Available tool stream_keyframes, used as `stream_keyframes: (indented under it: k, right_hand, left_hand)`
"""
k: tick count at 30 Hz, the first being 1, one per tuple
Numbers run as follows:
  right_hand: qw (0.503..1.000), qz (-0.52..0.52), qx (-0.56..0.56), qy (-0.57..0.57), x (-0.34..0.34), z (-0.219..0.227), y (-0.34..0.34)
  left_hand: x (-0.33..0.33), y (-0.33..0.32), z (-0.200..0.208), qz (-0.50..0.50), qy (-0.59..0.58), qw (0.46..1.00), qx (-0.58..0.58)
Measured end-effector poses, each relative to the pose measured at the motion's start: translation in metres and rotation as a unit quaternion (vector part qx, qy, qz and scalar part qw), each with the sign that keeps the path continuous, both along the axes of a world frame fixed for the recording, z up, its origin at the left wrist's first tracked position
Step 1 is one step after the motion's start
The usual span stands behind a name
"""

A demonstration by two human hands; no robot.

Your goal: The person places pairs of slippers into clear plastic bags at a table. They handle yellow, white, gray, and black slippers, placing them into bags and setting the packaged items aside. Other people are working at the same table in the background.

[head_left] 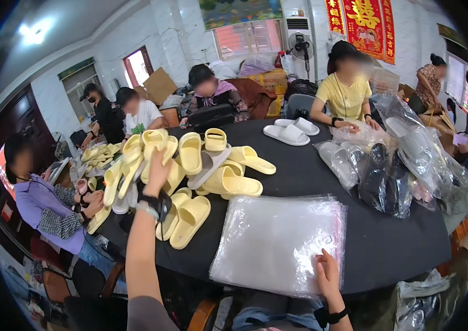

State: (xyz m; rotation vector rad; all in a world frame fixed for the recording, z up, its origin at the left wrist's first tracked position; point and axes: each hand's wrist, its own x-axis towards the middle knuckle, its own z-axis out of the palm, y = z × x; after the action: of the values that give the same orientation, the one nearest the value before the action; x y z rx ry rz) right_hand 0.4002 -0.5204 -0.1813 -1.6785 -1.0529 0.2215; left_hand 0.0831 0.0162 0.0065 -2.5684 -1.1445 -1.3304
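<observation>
My left hand point(158, 168) reaches into a heap of slippers and grips a pale yellow slipper point(155, 138) near the top; the hold is partly hidden. Around it lie more yellow slippers, among them an upright one point(191, 153) and a pair point(190, 222) closest to me. A grey slipper point(209, 167) shows between them. My right hand point(327, 274) lies with fingers extended at the right edge of a flat stack of clear plastic bags point(275, 237), which is near the front of the dark table point(394, 248).
A white pair of slippers point(291, 131) sits at the far side. To the right, bagged slippers point(383, 176) are piled up. Several people sit or stand around, one in a yellow shirt point(347, 96) opposite, another in purple point(52, 201) on my left. A fan point(301, 48) stands behind.
</observation>
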Motion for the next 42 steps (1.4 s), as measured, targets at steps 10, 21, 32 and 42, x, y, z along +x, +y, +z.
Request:
stream_keyframes:
  k: [10, 21, 32, 42]
  right_hand:
    - [0.955, 0.083, -0.152, -0.239, -0.016, 0.083, -0.002]
    - [0.984, -0.040, -0.023, 0.169, 0.050, 0.000, -0.028]
    - [0.994, -0.064, -0.082, -0.046, 0.028, 0.035, -0.040]
    - [0.930, -0.280, -0.125, -0.200, 0.050, 0.089, -0.159]
  left_hand:
    - [0.027, -0.227, -0.155, -0.153, 0.093, 0.874, -0.451]
    - [0.036, -0.242, -0.197, -0.194, -0.043, 0.835, -0.513]
    - [0.030, -0.276, -0.132, -0.144, 0.152, 0.936, -0.283]
    - [0.102, -0.348, -0.139, -0.258, 0.301, 0.908, -0.134]
